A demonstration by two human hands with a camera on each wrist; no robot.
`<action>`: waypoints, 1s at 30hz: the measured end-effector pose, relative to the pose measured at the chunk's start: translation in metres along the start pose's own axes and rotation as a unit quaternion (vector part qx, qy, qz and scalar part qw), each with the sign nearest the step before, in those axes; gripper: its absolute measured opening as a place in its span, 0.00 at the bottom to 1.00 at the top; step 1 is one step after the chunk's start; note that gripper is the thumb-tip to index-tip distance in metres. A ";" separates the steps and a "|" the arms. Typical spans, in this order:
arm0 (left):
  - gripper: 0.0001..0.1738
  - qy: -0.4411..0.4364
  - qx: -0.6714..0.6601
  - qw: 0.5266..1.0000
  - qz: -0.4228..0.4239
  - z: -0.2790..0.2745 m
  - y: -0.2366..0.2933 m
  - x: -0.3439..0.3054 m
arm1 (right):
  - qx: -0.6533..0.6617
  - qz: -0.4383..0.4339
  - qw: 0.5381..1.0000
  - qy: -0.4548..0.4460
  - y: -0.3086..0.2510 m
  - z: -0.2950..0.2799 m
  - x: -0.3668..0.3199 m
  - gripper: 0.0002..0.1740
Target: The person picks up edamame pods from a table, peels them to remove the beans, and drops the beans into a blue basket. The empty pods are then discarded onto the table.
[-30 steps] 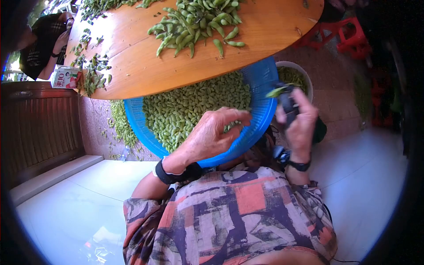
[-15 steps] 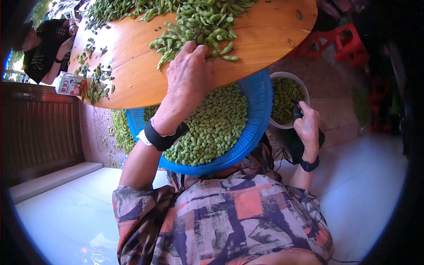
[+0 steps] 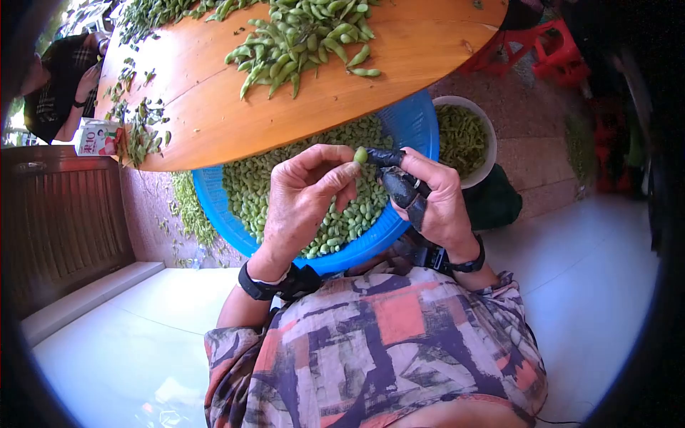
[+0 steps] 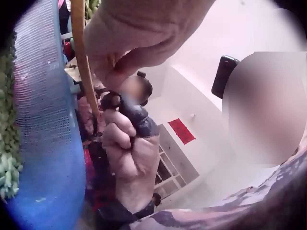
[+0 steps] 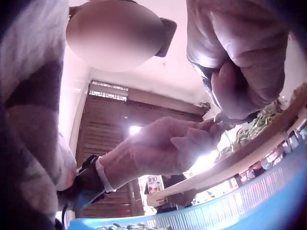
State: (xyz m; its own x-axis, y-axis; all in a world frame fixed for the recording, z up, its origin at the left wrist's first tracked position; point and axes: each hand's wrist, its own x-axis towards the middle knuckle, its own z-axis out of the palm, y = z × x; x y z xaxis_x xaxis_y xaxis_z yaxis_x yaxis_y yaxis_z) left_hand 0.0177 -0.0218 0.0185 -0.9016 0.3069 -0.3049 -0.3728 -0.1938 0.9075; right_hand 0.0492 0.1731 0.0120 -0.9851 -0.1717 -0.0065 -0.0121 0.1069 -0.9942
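Okay, blue basket (image 3: 426, 135) holds a deep spread of loose green beans (image 3: 342, 222); near side of the table (image 3: 214, 114) overhangs its far part. White bucket (image 3: 491, 143) just beside it, on the right, holds green pods or husks (image 3: 457, 135), can't tell which. More green bits (image 3: 191, 203) heaped on the floor, left of basket. Carton (image 3: 96, 138) sits at the table's left end; pod pile (image 3: 307, 46) on the tabletop.

Vs. half a second ago: left hand (image 3: 303, 196) is off the pod pile and back over the basket. Right hand (image 3: 437, 196) has come in from the bucket; the two now meet above the beans.

Green piece (image 3: 361, 155) is at the meeting fingertips, over the basket, clear of the beans. Left thumb and index nearly closed, pinching it from the left; other left fingers bent. Right fingers curled in, black-wrapped tips closed up against its right side. Exact right grip is partly hidden by the wrap.

Only a small rounded end shows, slightly taller than wide in head view. Pointing direction and full long axis: can't tell, rest hidden.
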 end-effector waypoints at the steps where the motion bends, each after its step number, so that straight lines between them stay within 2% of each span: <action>1: 0.06 0.002 -0.003 1.000 -0.001 -0.001 -0.004 0.000 | -0.002 0.003 1.000 -0.003 0.001 0.002 -0.001 0.10; 3: 0.05 -0.004 -0.001 1.000 0.008 -0.001 -0.011 0.000 | 0.029 0.040 0.998 0.032 0.002 0.004 -0.004 0.10; 7: 0.04 -0.012 0.002 1.000 0.014 0.004 -0.022 -0.004 | 0.045 0.047 0.997 0.038 0.002 0.006 -0.006 0.09; 13: 0.02 0.022 0.002 1.000 0.008 0.013 -0.030 -0.007 | 0.075 0.064 0.995 -0.007 0.006 0.002 -0.007 0.10; 16: 0.02 0.012 0.000 1.000 0.004 0.014 -0.032 -0.006 | 0.079 0.033 0.996 -0.001 0.009 0.002 -0.008 0.10; 18: 0.02 0.015 0.003 1.000 0.004 0.015 -0.032 -0.007 | 0.084 0.086 0.993 -0.011 0.006 -0.003 -0.009 0.08; 22: 0.03 0.040 0.037 0.998 0.044 0.020 -0.034 -0.010 | 0.113 0.097 0.988 -0.030 0.007 -0.007 -0.012 0.08; 25: 0.04 0.037 0.047 0.997 0.040 0.020 -0.034 -0.009 | 0.089 0.061 0.994 -0.029 0.011 -0.008 -0.012 0.05; 27: 0.04 -0.030 -0.091 0.994 -0.054 0.016 -0.036 -0.009 | 0.198 0.122 0.972 -0.022 0.011 -0.007 -0.012 0.06; 28: 0.04 -0.056 -0.150 0.983 -0.086 0.014 -0.035 -0.008 | 0.199 0.122 0.972 -0.021 0.011 -0.008 -0.012 0.06; 30: 0.04 -0.052 -0.144 0.984 -0.091 0.015 -0.037 -0.008 | 0.230 0.143 0.962 -0.034 0.011 -0.008 -0.012 0.10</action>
State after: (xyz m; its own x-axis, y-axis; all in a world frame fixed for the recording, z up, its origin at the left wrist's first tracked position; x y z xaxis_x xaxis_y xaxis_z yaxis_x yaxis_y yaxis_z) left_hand 0.0422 -0.0031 -0.0083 -0.7917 0.4527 -0.4101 -0.5870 -0.3778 0.7160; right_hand 0.0597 0.1846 0.0023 -0.9234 -0.2642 -0.2783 0.3501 -0.2832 -0.8929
